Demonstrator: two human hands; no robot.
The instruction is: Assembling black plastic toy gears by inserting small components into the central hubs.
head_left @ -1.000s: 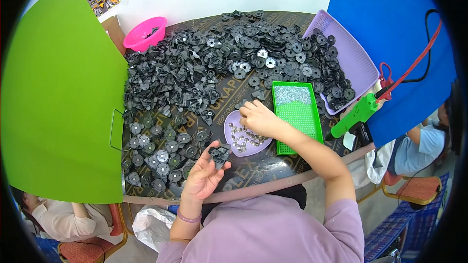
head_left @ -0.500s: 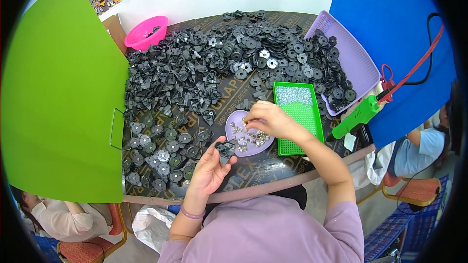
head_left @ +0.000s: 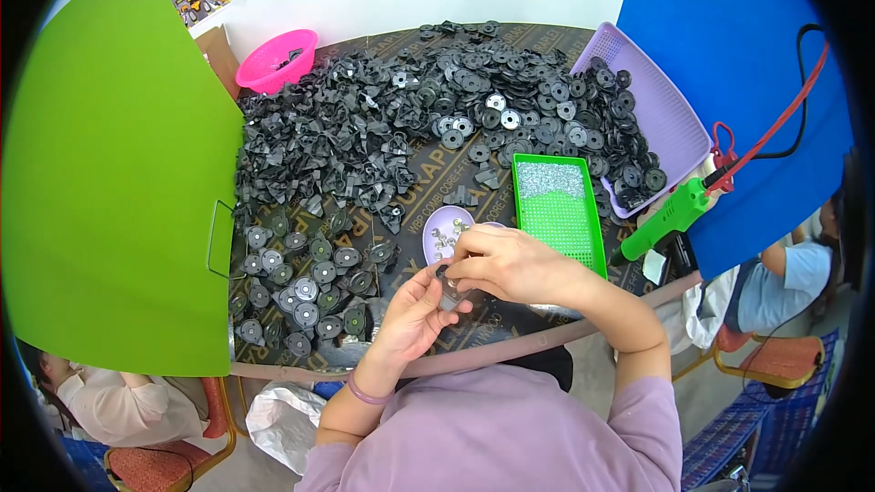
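My left hand [head_left: 407, 321] holds a small black plastic part [head_left: 448, 299] near the table's front edge, gripped between thumb and fingers. Over that part my right hand [head_left: 521, 266] is bent down, its fingertips pinched together against it. Whatever the right fingertips hold is too small and covered to make out. Just beyond the hands lies a light purple dish [head_left: 445, 217] with small shiny metal pieces [head_left: 443, 242] in it, partly hidden by my right hand. A bright green perforated tray [head_left: 558, 219], with tiny silvery pieces heaped at its far end, stands beside the right hand.
Angular black parts [head_left: 319, 137] and black discs [head_left: 519, 73] pile across the back. Assembled round pieces [head_left: 306, 292] lie at left. A purple basket [head_left: 670, 118], a green electric screwdriver [head_left: 670, 219] and a pink bowl [head_left: 264, 64] stand around. Green [head_left: 118, 173] and blue [head_left: 720, 64] panels flank the table.
My right hand has moved from the dish of metal pieces toward me and left, onto the black part. The left hand has shifted slightly right and nearer, still holding the part.
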